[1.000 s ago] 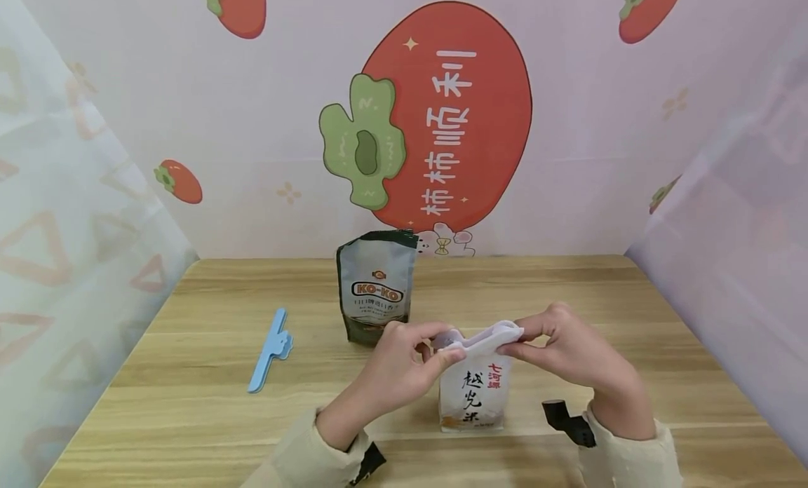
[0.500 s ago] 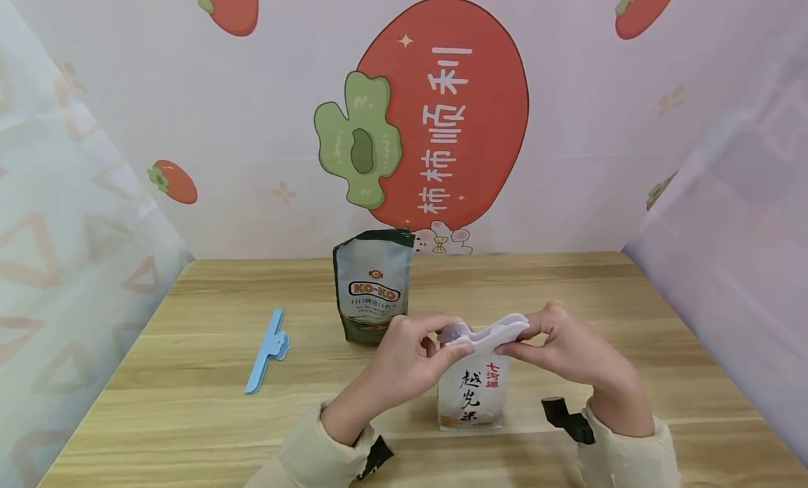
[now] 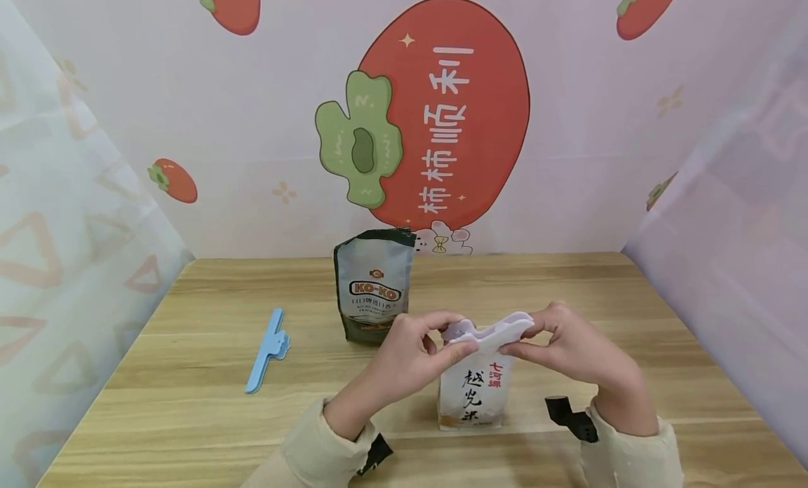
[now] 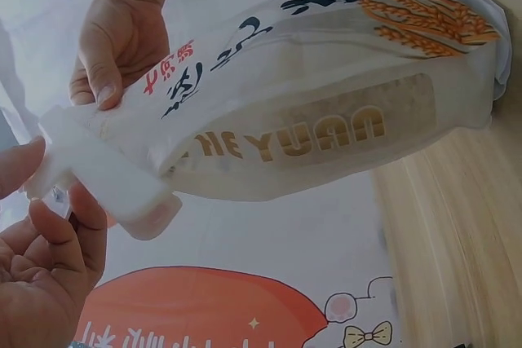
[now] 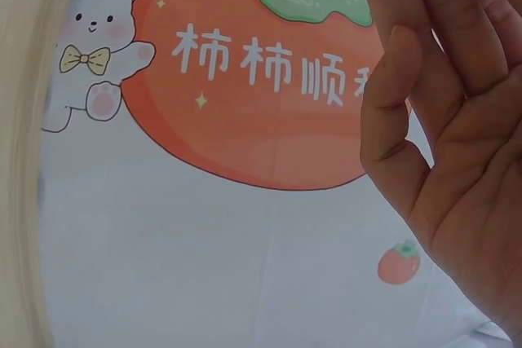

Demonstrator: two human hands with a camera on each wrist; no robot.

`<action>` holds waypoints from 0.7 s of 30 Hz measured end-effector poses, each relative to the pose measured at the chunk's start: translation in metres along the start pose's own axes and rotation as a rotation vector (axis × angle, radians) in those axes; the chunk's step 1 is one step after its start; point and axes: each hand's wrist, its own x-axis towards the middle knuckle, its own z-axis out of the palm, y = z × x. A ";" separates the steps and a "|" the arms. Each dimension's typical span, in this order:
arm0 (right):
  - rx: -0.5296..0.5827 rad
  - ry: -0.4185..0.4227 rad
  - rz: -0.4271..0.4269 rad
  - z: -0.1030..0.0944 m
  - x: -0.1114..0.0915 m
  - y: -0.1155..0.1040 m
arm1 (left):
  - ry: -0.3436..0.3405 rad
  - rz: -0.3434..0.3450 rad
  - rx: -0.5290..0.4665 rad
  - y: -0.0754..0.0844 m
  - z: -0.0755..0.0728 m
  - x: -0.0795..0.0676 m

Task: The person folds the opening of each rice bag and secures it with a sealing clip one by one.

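Observation:
A white bag of rice (image 3: 473, 400) with black and red lettering stands upright on the table. Across its top lies a pale lavender-white bag clip (image 4: 118, 177), the two long arms standing apart in the head view. My left hand (image 3: 410, 344) pinches the clip's grip between thumb and fingers. At the bag's upper right corner, my right hand (image 3: 577, 344) pinches the bag near the clip's end. The left wrist view shows the right hand's thumb (image 4: 104, 83) against the bag. In the right wrist view only bent fingers (image 5: 457, 79) appear; what they hold is out of frame.
A dark green and silver KO-KO bag (image 3: 375, 285) stands behind the left hand. On the left of the wooden table (image 3: 189, 418) lies a blue bag clip (image 3: 269, 351). A printed cloth backdrop (image 3: 252, 109) rises behind the table, with cloth at both sides.
The lavender-white clip has shifted slightly right and up along the bag's top. My left hand has moved slightly right with it; the right hand stays almost in place.

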 end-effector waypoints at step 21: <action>0.219 -0.269 0.207 0.006 -0.008 0.037 | -0.059 -0.081 0.006 -0.015 -0.006 -0.003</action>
